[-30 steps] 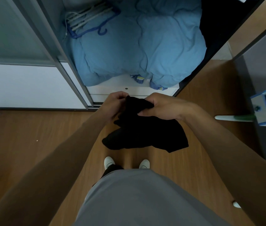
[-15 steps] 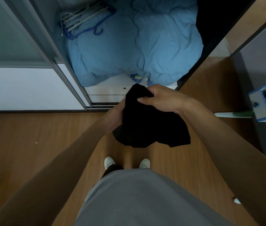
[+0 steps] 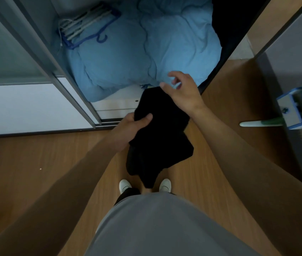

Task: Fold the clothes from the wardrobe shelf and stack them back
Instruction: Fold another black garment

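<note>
Hanging limp from the left hand (image 3: 130, 126), which pinches its upper edge, right hand (image 3: 182, 91) slack-fingered and empty above it: black garment (image 3: 161, 137), judged light, soft, best gripped at corners.

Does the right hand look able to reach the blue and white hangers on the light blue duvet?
Probably yes: the right hand is open and empty; nothing blocks the hangers on the duvet.

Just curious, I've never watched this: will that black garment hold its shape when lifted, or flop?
Probably floppy: the garment droops in loose folds below the left hand gripping it. Likely light: that one hand bears it while the right hand is open.
</note>
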Motion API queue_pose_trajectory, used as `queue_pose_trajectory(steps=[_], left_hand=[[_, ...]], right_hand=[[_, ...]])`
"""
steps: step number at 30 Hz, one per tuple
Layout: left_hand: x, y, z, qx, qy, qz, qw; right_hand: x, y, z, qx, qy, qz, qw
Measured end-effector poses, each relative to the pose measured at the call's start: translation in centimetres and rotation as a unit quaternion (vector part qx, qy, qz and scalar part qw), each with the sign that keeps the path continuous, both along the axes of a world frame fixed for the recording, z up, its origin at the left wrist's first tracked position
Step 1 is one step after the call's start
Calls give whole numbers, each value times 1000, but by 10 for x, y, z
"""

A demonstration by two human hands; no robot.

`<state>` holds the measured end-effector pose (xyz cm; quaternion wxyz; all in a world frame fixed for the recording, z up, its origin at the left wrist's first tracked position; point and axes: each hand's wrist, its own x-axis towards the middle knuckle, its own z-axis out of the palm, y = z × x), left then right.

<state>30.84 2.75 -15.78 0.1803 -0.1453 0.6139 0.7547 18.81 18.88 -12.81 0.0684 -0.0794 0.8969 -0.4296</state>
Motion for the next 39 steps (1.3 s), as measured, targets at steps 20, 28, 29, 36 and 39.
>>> queue_pose_trajectory(steps=[20,28,29,36,39], left_hand=[[3,-37,20,116,-137,88,980],[0,-35,22,149,-130,94,976],[-1,-37,22,128,-128,97,979],[0,-43,14,-9,-129,42,991],[7,-46,12,51,-89,2,995]], right_hand=[[59,39,-48,-339,-298,-101,887],[74,50,-48,-327,-436,18,838],[72,49,-47,-342,-410,3,846],[73,36,-38,-348,-310,-31,884],[77,35,-36,-368,-331,-54,867]])
